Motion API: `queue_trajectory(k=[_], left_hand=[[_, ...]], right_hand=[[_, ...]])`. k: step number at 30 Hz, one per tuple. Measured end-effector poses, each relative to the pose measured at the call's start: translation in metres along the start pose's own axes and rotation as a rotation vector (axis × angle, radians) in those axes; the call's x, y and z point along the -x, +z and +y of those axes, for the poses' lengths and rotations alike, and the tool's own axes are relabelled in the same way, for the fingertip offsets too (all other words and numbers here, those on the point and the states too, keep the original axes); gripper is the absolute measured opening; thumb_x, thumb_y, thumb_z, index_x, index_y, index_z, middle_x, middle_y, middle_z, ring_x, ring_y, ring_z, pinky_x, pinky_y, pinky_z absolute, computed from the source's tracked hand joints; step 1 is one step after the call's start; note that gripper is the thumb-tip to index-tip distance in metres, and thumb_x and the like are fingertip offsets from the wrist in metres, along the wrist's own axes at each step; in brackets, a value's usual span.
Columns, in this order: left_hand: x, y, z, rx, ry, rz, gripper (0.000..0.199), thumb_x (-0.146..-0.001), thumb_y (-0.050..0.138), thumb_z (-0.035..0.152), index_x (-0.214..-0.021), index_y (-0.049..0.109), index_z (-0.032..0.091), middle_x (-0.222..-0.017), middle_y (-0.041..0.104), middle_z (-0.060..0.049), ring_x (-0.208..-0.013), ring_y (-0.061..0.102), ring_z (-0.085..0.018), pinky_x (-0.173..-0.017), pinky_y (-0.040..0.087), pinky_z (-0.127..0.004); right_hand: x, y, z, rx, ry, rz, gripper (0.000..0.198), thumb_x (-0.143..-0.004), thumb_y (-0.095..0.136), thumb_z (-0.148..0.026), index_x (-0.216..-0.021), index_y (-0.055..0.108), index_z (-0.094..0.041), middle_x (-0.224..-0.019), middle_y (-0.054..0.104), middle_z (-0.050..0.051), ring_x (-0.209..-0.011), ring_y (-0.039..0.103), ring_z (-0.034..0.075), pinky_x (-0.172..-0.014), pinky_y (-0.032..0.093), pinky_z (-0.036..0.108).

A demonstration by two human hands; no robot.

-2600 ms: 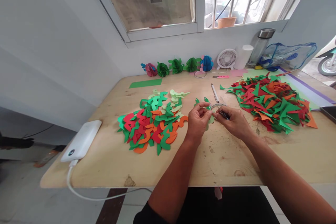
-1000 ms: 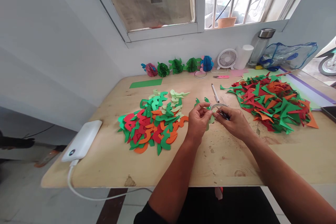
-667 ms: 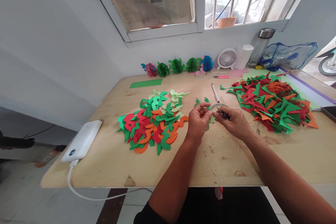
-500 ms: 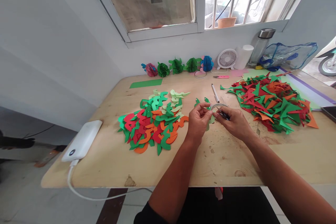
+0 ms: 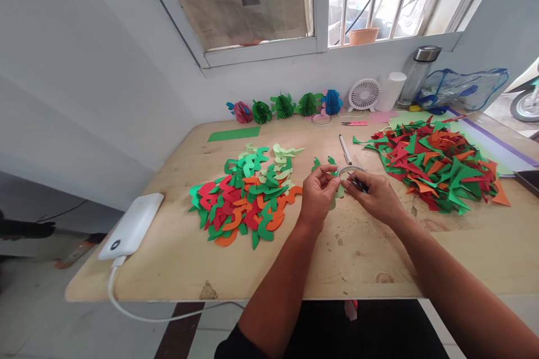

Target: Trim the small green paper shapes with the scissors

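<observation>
My left hand (image 5: 319, 196) pinches a light green paper piece (image 5: 339, 190) between thumb and fingers; most of it is hidden behind the hand. Close beside it, my right hand (image 5: 377, 195) is closed on dark-handled scissors (image 5: 357, 182), largely covered by the fingers, with their tip close to the left fingertips. Just behind both hands lies a pale ring (image 5: 352, 169), perhaps a tape roll. Small green paper cutouts (image 5: 331, 160) show past my left fingers. To the left spreads a pile of curved paper cutouts (image 5: 231, 202) in green, red and orange.
A heap of paper scraps (image 5: 438, 162) covers the right side. A pen (image 5: 345, 149) lies behind the hands. Along the wall stand folded paper figures (image 5: 283, 105), a small fan (image 5: 364, 95) and a glass bottle (image 5: 416, 78). At the left edge lies a white power bank (image 5: 131, 225) with its cable.
</observation>
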State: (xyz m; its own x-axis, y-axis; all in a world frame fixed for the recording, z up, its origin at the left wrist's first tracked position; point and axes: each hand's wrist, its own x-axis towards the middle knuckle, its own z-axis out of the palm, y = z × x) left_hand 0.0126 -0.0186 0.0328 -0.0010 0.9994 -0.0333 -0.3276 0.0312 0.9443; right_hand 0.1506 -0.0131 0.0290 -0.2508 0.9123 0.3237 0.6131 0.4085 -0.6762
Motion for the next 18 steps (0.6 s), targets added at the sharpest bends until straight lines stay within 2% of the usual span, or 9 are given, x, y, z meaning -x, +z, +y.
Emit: queue_trajectory(k=[10, 18], left_hand=[[0.0009, 0.0001, 0.0013, 0.006, -0.005, 0.0, 0.024, -0.065, 0.064, 0.023, -0.087, 0.059, 0.015, -0.061, 0.057, 0.004, -0.049, 0.051, -0.007, -0.048, 0.04, -0.019], [0.0008, 0.0003, 0.0018, -0.002, -0.011, 0.016, 0.025, -0.064, 0.067, 0.025, -0.087, 0.06, 0.015, -0.058, 0.056, 0.004, -0.048, 0.051, -0.007, -0.047, 0.039, -0.019]], right_hand=[[0.0002, -0.0001, 0.0005, 0.004, 0.025, 0.001, 0.034, -0.085, 0.05, -0.039, -0.059, 0.039, -0.019, -0.054, 0.032, -0.005, -0.052, 0.031, 0.009, -0.049, 0.025, 0.023], [0.0001, 0.0001, 0.0004, -0.009, 0.027, 0.004, 0.034, -0.085, 0.05, -0.038, -0.059, 0.038, -0.019, -0.054, 0.032, -0.005, -0.052, 0.03, 0.009, -0.049, 0.025, 0.022]])
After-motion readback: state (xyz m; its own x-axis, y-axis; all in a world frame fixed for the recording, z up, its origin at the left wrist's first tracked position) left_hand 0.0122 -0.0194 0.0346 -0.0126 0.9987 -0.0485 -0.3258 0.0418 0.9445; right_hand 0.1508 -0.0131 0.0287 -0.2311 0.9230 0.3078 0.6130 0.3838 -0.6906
